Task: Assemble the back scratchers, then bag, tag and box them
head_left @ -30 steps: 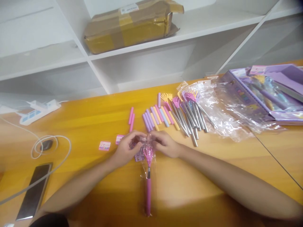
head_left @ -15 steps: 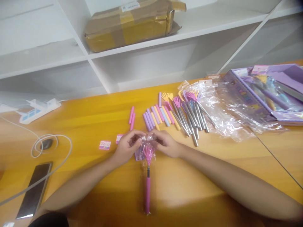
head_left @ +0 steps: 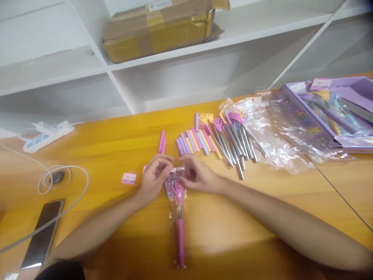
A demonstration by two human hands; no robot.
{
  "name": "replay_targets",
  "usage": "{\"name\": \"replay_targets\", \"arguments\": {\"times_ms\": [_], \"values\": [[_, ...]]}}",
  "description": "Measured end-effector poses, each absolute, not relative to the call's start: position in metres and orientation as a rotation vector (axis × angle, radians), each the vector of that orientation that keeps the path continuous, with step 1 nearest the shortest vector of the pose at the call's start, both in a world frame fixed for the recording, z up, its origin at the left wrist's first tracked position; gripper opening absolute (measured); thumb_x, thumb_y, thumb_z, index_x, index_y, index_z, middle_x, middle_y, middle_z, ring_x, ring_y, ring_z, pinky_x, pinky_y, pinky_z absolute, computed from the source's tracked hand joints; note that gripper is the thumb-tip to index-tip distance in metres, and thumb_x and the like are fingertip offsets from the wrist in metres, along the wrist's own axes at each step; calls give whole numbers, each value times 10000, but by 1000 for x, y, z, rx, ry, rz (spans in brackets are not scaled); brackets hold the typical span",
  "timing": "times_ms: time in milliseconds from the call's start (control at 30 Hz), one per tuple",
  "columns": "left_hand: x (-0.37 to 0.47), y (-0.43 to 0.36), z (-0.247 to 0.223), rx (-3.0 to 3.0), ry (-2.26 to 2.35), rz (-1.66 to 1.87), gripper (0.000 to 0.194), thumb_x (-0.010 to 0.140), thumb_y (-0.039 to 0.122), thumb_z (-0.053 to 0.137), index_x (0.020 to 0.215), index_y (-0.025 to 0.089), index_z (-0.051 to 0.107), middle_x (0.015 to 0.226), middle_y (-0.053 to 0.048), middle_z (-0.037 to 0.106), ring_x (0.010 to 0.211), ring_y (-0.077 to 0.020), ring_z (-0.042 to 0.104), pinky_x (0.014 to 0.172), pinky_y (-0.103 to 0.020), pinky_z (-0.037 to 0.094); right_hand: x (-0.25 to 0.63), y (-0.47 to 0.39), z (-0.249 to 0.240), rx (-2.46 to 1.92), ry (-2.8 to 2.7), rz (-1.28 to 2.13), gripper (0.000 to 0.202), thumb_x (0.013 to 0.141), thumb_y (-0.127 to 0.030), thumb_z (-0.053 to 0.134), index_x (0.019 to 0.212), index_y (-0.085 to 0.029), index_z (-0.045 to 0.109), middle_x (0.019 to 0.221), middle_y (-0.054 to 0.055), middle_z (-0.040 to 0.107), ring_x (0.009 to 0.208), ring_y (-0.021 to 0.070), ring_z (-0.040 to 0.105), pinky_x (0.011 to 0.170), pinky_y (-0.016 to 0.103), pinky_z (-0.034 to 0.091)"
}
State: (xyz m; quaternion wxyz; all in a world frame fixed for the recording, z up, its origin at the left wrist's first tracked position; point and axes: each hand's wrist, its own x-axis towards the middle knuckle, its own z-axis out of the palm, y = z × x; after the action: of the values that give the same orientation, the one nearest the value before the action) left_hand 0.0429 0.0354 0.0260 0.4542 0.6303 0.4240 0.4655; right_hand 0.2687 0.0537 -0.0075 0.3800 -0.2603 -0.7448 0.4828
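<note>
A pink back scratcher (head_left: 180, 237) lies inside a clear plastic bag (head_left: 171, 216) on the table, its hand-shaped head toward the far side and its handle toward me. My left hand (head_left: 154, 175) is at the upper left of the bag's top end, fingers curved and apart from the thumb. On the other side, my right hand (head_left: 201, 174) is also open, its thumb close to the bag's edge; I cannot tell if it touches. A small purple printed piece (head_left: 166, 189) shows beside the scratcher's head, partly covered by the bag and my left hand.
Beyond my hands lie several coloured handle tubes (head_left: 190, 140), metal-rod scratchers (head_left: 233, 142) and clear bags (head_left: 279, 136). At right stands a purple box (head_left: 309, 112). Left are a pink label (head_left: 128, 178), a phone (head_left: 43, 231), a cable (head_left: 87, 182) and a power strip (head_left: 49, 136).
My fingers have parted from the pinch at the bag's top end. The bagged back scratcher has shifted slightly left and toward me.
</note>
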Motion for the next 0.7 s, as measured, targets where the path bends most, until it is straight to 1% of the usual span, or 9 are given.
{"name": "replay_targets", "arguments": {"times_ms": [67, 133, 200, 233, 333, 400, 533, 600, 700], "values": [[43, 34, 27, 1444, 1025, 1196, 158, 1063, 357, 631, 1045, 202, 656, 1052, -72, 700, 960, -180, 695, 855, -310, 577, 273, 56, -4, -677, -1945, 1092, 463, 994, -232, 627, 1395, -230, 396, 934, -9, 584, 621, 94, 500, 569, 229, 411], [43, 34, 26, 1321, 1000, 1234, 176, 1064, 383, 630, 1062, 209, 610, 932, -33, 710, 818, -155, 705, 767, -292, 594, 279, 59, 1, -710, -1977, 919, 288, 997, -221, 576, 1272, -222, 491, 979, 23, 587, 654, 111, 505, 617, 263, 438], [42, 35, 24, 1213, 1009, 1258, 219, 1051, 419, 649, 1060, 214, 570, 870, -5, 710, 723, -143, 708, 700, -284, 607, 285, 63, 8, -782, -2088, 757, 147, 992, -248, 566, 1134, -210, 560, 1013, 56, 594, 766, 157, 553, 720, 313, 478], [42, 36, 23, 1172, 1013, 1264, 241, 1045, 433, 658, 1061, 218, 551, 850, 7, 711, 693, -140, 712, 676, -281, 611, 287, 64, 11, -828, -2187, 671, 144, 987, -291, 592, 1100, -202, 585, 1040, 75, 603, 837, 190, 573, 779, 346, 488], [41, 38, 21, 1125, 997, 1272, 271, 1040, 439, 667, 1095, 243, 487, 802, 38, 720, 634, -137, 721, 620, -265, 611, 291, 63, 17, -924, -2500, 403, 422, 924, -513, 745, 1147, -170, 641, 1119, 130, 627, 982, 283, 583, 905, 438, 475], [41, 39, 19, 1135, 981, 1276, 286, 1043, 430, 667, 1122, 264, 447, 798, 50, 733, 606, -135, 723, 588, -253, 606, 293, 59, 19, -958, -2591, 285, 546, 866, -579, 829, 1170, -157, 661, 1152, 146, 635, 1047, 318, 581, 944, 463, 458], [40, 38, 12, 1238, 939, 1237, 248, 1060, 442, 633, 1064, 236, 494, 862, 7, 751, 650, -146, 753, 596, -270, 637, 297, 51, 20, -1099, -2586, 202, 436, 830, -391, 921, 1113, -164, 679, 1193, 137, 650, 1100, 325, 596, 908, 434, 448], [39, 36, 9, 1278, 922, 1189, 241, 1078, 443, 596, 1047, 208, 555, 891, -20, 744, 697, -159, 770, 627, -292, 659, 298, 51, 19, -1156, -2578, 225, 404, 798, -328, 948, 1054, -165, 681, 1151, 125, 658, 1049, 313, 612, 870, 416, 450], [38, 35, 5, 1252, 916, 1137, 249, 1088, 444, 575, 1111, 198, 602, 894, -22, 728, 709, -168, 776, 625, -305, 668, 299, 54, 17, -1188, -2578, 347, 382, 751, -272, 976, 965, -167, 676, 1046, 93, 657, 927, 267, 614, 801, 375, 448]]}}
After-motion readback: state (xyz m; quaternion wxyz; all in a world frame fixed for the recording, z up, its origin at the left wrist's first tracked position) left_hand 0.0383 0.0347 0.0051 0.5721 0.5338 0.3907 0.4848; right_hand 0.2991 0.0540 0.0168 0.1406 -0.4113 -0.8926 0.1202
